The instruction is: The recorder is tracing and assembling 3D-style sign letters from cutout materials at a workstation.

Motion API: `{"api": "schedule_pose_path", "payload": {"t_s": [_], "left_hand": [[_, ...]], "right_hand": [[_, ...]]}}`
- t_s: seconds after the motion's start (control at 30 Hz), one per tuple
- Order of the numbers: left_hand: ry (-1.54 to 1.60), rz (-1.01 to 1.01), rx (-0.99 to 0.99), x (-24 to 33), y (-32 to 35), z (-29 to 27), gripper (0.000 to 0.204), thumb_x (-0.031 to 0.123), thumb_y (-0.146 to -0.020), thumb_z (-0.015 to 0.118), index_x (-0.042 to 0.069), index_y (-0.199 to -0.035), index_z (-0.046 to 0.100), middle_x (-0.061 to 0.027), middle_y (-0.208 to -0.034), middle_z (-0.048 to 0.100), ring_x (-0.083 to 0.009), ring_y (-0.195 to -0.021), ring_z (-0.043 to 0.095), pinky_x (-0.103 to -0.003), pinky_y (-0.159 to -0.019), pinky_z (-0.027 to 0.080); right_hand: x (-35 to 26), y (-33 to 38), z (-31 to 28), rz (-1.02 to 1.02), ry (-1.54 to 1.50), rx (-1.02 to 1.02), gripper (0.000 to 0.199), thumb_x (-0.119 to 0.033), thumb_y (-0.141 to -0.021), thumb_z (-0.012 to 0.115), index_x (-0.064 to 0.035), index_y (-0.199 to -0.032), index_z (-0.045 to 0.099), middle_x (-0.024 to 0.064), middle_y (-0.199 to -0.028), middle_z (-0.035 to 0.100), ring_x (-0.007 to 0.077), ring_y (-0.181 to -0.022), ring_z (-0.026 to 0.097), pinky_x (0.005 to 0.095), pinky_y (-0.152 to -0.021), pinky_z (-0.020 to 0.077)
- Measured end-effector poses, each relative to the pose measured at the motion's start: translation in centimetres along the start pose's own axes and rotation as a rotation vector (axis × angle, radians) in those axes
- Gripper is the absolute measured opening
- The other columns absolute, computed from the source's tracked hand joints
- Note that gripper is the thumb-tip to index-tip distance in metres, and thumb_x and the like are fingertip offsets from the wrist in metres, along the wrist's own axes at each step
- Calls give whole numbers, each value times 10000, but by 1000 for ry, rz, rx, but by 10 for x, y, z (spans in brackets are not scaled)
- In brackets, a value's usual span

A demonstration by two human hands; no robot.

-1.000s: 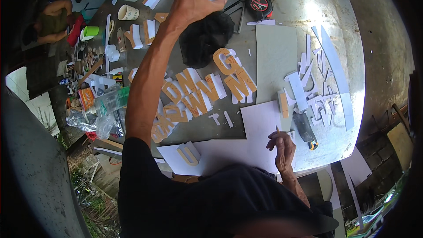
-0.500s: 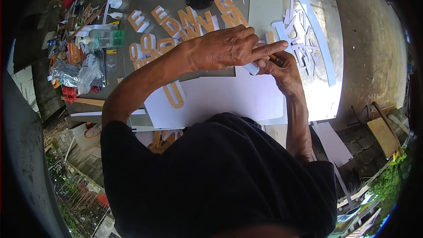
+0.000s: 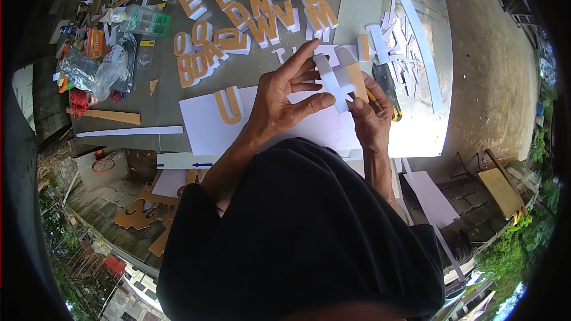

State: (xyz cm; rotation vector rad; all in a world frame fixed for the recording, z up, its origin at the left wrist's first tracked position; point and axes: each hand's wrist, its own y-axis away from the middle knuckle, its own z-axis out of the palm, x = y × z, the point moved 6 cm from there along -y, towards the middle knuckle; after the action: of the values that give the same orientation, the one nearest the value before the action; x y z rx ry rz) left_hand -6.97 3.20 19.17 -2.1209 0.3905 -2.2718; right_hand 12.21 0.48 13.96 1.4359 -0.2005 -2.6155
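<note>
Both hands hold a hollow letter-shaped piece with a tan face and white side strips above the white sheet. My left hand has its thumb against the white strip, its index finger stretched upward and the other fingers beside the strip. My right hand grips the lower right of the piece between thumb and fingers. A thin yellow-orange thing shows among the right fingers; its kind is unclear. A flat tan-and-white letter piece lies on the white sheet to the left.
Several raised letter-shaped pieces stand on the grey table. White offcuts and a long curved strip lie at right, with a yellow-and-black cutter nearer. A clear bottle and plastic bags crowd the left side.
My left hand has swung back from across the right hand to the piece's left side. The piece now stands up in view, its white strips and tan face exposed.
</note>
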Motion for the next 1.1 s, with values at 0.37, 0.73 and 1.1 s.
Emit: {"api": "schedule_pose_path", "payload": {"t_s": [0.37,0.73,1.1], "left_hand": [[-3,-52,-6,7,18,-9,633,100,-856,798,-74,-1395,514,-253,-1202,644,-304,-1121,675,-425,-969,579],[-64,-83,-13,-6,22,-9,586,149,-861,812,-84,-1340,568,-224,-1092,694,-265,-1008,718,-390,-906,609],[211,-329,19,-37,27,-16,590,137,-867,807,-131,-1328,554,-230,-1048,719,-229,-974,721,-323,-875,606]], "right_hand": [[-4,14,16,-1,221,-74,665,-234,-832,832,48,-1371,565,182,-1233,677,263,-1110,681,373,-928,586],[2,22,8,15,261,-4,651,-264,-797,847,45,-1317,607,177,-1133,714,266,-1036,715,386,-916,597],[7,21,8,56,286,-30,603,-358,-885,778,69,-1278,614,207,-1009,727,283,-950,728,433,-888,601]]}}
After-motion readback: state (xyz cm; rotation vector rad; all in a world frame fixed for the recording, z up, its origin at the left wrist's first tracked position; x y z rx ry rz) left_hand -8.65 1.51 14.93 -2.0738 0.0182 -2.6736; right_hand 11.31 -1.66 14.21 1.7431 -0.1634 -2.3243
